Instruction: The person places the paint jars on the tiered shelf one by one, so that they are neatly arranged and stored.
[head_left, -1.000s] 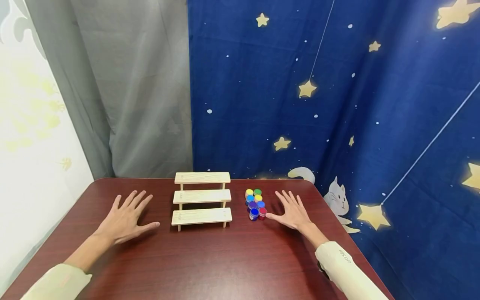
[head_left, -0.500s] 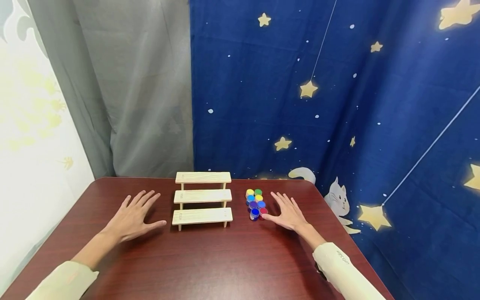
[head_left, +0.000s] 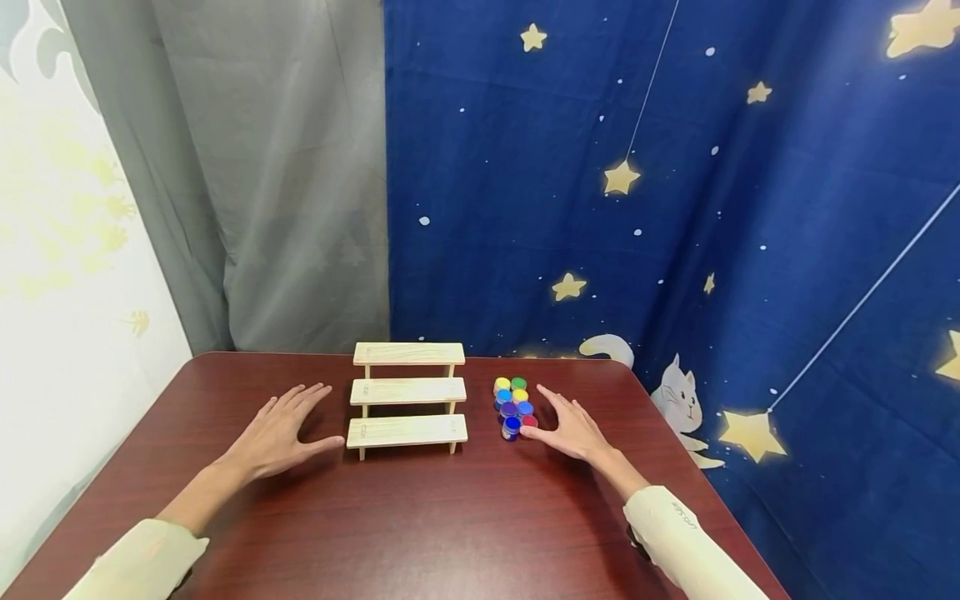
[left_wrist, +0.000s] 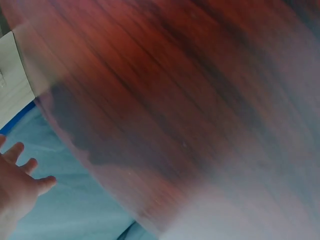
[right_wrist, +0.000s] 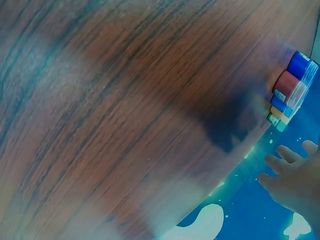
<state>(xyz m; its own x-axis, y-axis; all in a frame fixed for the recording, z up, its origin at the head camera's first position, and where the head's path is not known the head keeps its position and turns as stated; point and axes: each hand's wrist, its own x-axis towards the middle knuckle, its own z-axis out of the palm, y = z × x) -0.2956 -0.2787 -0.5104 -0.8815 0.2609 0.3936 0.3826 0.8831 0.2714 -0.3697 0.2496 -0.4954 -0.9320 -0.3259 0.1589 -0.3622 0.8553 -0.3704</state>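
My left hand (head_left: pixel 276 435) hovers with fingers spread at the left of a three-tier wooden display stand (head_left: pixel 407 431). Its thumb tip lies close to the lowest step; whether they touch I cannot tell. In the left wrist view the hand (left_wrist: pixel 20 185) appears at the lower left, below a pale corner of the stand (left_wrist: pixel 12 80). Several small paint jars with coloured lids stand grouped right of the stand, among them a dark blue jar (head_left: pixel 511 428) and a red jar (right_wrist: pixel 287 87). My right hand (head_left: pixel 573 429), fingers extended, is beside them, its thumb partly covering the red jar in the head view.
A dark red-brown wooden table (head_left: pixel 420 525) carries everything. Behind it hang a grey curtain (head_left: pixel 300 208) and a blue curtain with stars (head_left: pixel 510 208). The stand is near the table's back edge.
My left hand has moved right, closer to the stand. My right hand has shifted slightly left, its thumb nearer the red jar. The stand and jars have stayed put.
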